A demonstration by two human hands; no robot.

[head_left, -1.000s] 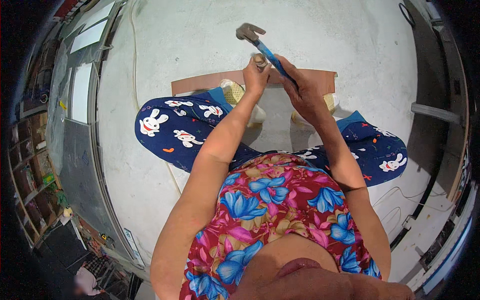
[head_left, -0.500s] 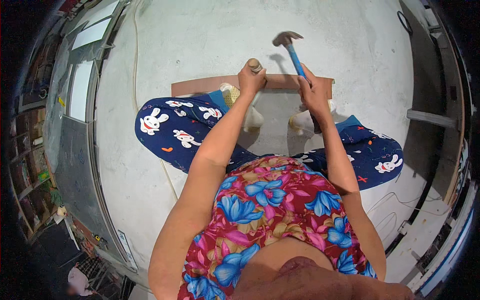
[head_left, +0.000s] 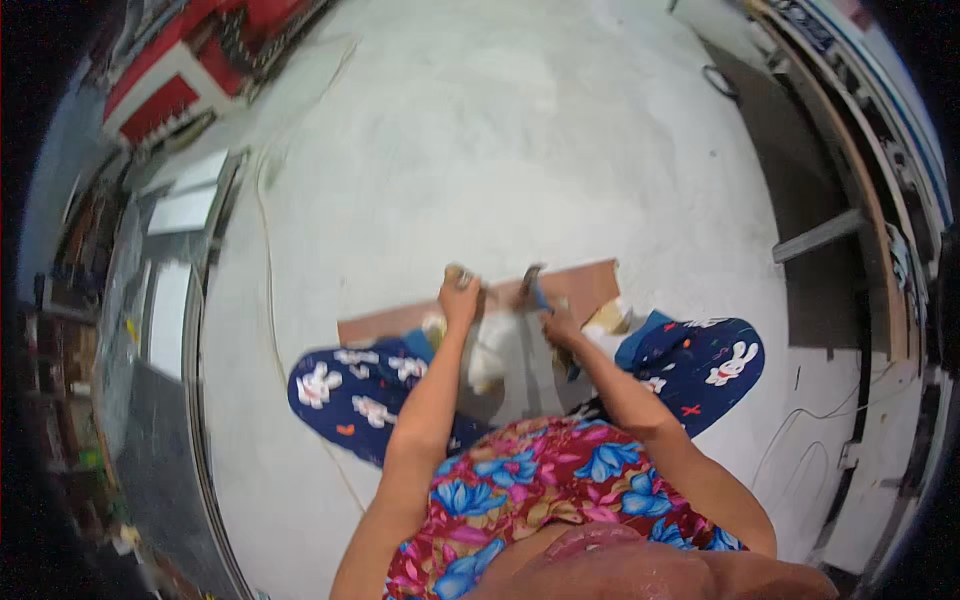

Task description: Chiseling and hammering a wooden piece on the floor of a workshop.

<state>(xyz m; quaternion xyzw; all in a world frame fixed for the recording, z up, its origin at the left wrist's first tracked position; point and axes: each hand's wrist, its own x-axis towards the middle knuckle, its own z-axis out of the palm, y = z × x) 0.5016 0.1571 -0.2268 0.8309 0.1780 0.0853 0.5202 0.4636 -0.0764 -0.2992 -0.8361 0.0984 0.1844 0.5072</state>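
Observation:
My left hand [head_left: 460,298] is closed round an upright wooden handle [head_left: 458,272] whose round, light-brown end sticks out above the fist. What sits at its lower end is hidden by the hand. To the right, my right hand [head_left: 563,327] grips a claw hammer [head_left: 538,288] by its blue shaft. The hammer's dark head is over a long brown board [head_left: 590,287], a short way right of my left fist. Whether the head touches the board I cannot tell, as motion smears it. The board lies across the floor in front of my pale-socked feet.
My bent legs in dark blue patterned trousers [head_left: 690,380] flank the board. A thin cable [head_left: 265,230] runs along the pale floor [head_left: 480,150] at left. Dark panels [head_left: 175,430] stand at the left, a red and white object [head_left: 165,100] at far left, and long planks [head_left: 850,150] at right.
The hammer has swung down and left, from raised at the right to over the board, nearer my left fist. My left hand still grips the handle. The head view has tilted and shifted.

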